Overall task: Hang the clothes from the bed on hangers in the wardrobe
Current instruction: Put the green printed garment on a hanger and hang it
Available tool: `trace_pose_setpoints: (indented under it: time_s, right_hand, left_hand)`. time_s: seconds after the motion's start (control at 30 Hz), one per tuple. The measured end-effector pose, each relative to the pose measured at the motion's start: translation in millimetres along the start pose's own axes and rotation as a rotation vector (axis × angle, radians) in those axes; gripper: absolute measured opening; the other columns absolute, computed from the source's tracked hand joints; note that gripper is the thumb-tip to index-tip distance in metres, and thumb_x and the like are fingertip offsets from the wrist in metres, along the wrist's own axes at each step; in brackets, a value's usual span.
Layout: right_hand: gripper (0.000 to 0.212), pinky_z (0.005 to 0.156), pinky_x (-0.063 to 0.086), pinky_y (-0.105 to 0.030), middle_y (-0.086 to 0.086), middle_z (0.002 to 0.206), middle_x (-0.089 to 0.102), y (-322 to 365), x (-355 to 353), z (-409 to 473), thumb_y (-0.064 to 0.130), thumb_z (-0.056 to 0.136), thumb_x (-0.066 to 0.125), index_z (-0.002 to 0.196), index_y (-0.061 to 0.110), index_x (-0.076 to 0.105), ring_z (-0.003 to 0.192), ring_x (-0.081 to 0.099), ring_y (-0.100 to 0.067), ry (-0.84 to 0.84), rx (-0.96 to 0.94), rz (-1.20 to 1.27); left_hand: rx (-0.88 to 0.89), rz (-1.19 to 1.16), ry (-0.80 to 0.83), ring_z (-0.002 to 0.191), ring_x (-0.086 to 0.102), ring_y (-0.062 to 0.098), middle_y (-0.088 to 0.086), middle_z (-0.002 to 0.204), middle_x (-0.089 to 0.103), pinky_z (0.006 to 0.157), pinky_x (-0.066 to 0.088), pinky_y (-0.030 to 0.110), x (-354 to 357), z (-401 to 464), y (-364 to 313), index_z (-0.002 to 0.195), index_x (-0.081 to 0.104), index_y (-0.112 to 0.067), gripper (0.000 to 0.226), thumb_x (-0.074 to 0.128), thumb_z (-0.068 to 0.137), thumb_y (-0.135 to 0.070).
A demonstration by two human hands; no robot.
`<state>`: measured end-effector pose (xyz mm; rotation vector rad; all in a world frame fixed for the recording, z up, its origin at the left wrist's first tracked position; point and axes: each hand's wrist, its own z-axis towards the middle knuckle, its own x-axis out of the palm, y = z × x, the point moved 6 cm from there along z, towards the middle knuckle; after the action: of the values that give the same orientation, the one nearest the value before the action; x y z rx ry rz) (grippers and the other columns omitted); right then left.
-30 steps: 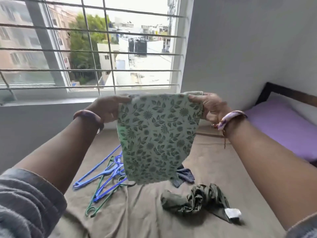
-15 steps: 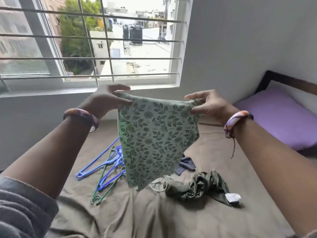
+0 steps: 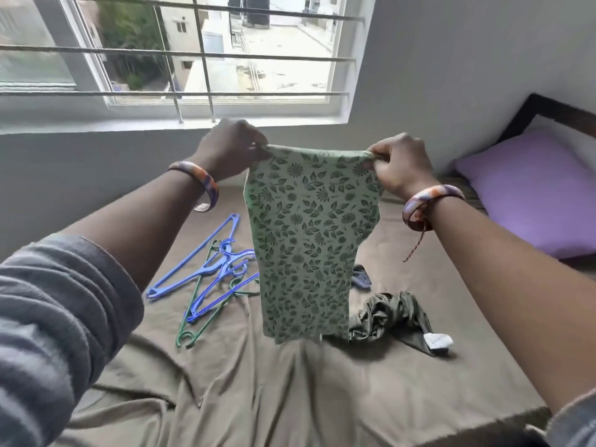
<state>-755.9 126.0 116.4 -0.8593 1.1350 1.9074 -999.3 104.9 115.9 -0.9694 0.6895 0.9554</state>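
Above a bed (image 3: 290, 398) with a brown sheet, two hands hold up one green leaf-print garment (image 3: 309, 240) by its top edge. Left hand (image 3: 230, 148) and right hand (image 3: 400, 166) each have fingers curled tight on a corner. Below lie several tangled hangers (image 3: 209, 282), blue and green, one crumpled olive garment (image 3: 390, 317), one small dark cloth (image 3: 361, 277), and one purple pillow (image 3: 532, 188).

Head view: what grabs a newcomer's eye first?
The green leaf-print garment, held up mid-frame over the bed, its top edge pinched by the left hand and right hand. Next, the blue and green hangers lying on the sheet at left, and the crumpled olive garment at right.
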Motion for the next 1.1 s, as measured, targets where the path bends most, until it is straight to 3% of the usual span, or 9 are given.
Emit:
trace_pose_setpoints:
  time_s: [0.13, 0.23, 0.3, 0.37, 0.47, 0.63, 0.7, 0.8, 1.1]
  right_hand:
    - [0.021, 0.075, 0.054, -0.037, -0.011, 0.086, 0.073, 15, -3, -48, 0.005, 0.082, 0.059, 0.091, 0.014, 0.075, 0.083, 0.066, -0.028, 0.020, -0.133, 0.028]
    - [0.018, 0.068, 0.052, -0.040, -0.013, 0.080, 0.071, 21, 34, -119, 0.010, 0.079, 0.055, 0.082, 0.014, 0.072, 0.078, 0.065, -0.035, 0.198, -0.211, 0.000]
    - [0.016, 0.067, 0.049, -0.039, -0.015, 0.082, 0.066, 21, 83, -180, 0.015, 0.079, 0.049, 0.079, 0.013, 0.065, 0.083, 0.062, -0.036, 0.478, -0.196, -0.032]
    - [0.013, 0.073, 0.048, -0.038, -0.017, 0.093, 0.064, 26, 134, -245, 0.014, 0.083, 0.048, 0.082, 0.015, 0.061, 0.093, 0.060, -0.035, 0.761, -0.184, -0.022]
    - [0.028, 0.090, 0.046, -0.041, -0.015, 0.122, 0.056, 37, 188, -322, 0.020, 0.092, 0.050, 0.119, 0.018, 0.055, 0.114, 0.054, -0.033, 1.008, -0.164, -0.064]
    - [0.044, 0.103, 0.036, -0.042, -0.011, 0.142, 0.039, 69, 213, -374, 0.007, 0.093, 0.047, 0.136, 0.009, 0.036, 0.128, 0.042, -0.032, 0.877, -0.211, -0.084]
    - [0.056, 0.116, 0.019, -0.037, -0.010, 0.155, 0.020, 80, 217, -388, 0.007, 0.095, 0.044, 0.147, 0.008, 0.020, 0.142, 0.022, -0.026, 0.855, -0.216, -0.089]
    - [0.061, 0.118, 0.006, -0.031, -0.007, 0.158, 0.009, 91, 224, -405, 0.010, 0.098, 0.040, 0.150, 0.009, 0.009, 0.146, 0.008, -0.018, 0.863, -0.206, -0.079]
    - [0.060, 0.117, 0.003, -0.026, -0.004, 0.159, 0.007, 96, 279, -411, 0.013, 0.099, 0.037, 0.151, 0.012, 0.006, 0.146, 0.006, -0.015, 0.996, -0.049, -0.011]
  left_hand:
    - [0.298, 0.039, -0.048, 0.064, 0.068, 0.032, 0.020, 0.078, 0.072, 0.078, 0.055, 0.046, -10, -36, -6, 0.087, 0.074, 0.001, 0.013, 0.071, 0.079, -0.009]
    - [0.264, 0.041, 0.048, 0.060, 0.067, 0.031, 0.014, 0.067, 0.071, 0.096, 0.044, 0.049, 17, -98, 22, 0.078, 0.075, -0.016, 0.016, 0.064, 0.080, -0.027]
    - [0.220, 0.088, 0.202, 0.055, 0.065, 0.027, 0.007, 0.057, 0.065, 0.078, 0.056, 0.045, 53, -159, 50, 0.075, 0.068, -0.024, 0.016, 0.057, 0.076, -0.034]
    - [0.129, 0.204, 0.457, 0.060, 0.063, 0.023, 0.003, 0.061, 0.063, 0.060, 0.055, 0.032, 94, -233, 83, 0.074, 0.062, -0.024, 0.007, 0.068, 0.072, -0.021]
    - [-0.083, 0.339, 0.896, 0.103, 0.060, 0.023, -0.002, 0.106, 0.067, 0.085, 0.048, 0.033, 130, -343, 123, 0.099, 0.066, -0.033, 0.022, 0.064, 0.079, -0.022]
    - [-0.028, 0.359, 0.876, 0.103, 0.065, 0.026, 0.007, 0.116, 0.065, 0.087, 0.050, 0.033, 135, -419, 111, 0.118, 0.063, -0.019, 0.072, 0.087, 0.053, -0.036]
    - [-0.036, 0.391, 0.846, 0.125, 0.049, 0.026, 0.014, 0.142, 0.042, 0.103, 0.037, 0.032, 130, -430, 94, 0.143, 0.035, -0.018, 0.082, 0.071, 0.075, -0.046]
    - [-0.039, 0.411, 0.878, 0.141, 0.022, 0.019, 0.007, 0.157, 0.011, 0.114, 0.015, 0.028, 137, -442, 85, 0.150, -0.001, -0.021, 0.076, 0.043, 0.094, -0.048]
    - [0.003, 0.325, 0.953, 0.139, 0.025, 0.023, 0.009, 0.156, 0.014, 0.112, 0.019, 0.031, 168, -424, 131, 0.149, 0.009, -0.018, 0.071, 0.047, 0.094, -0.038]
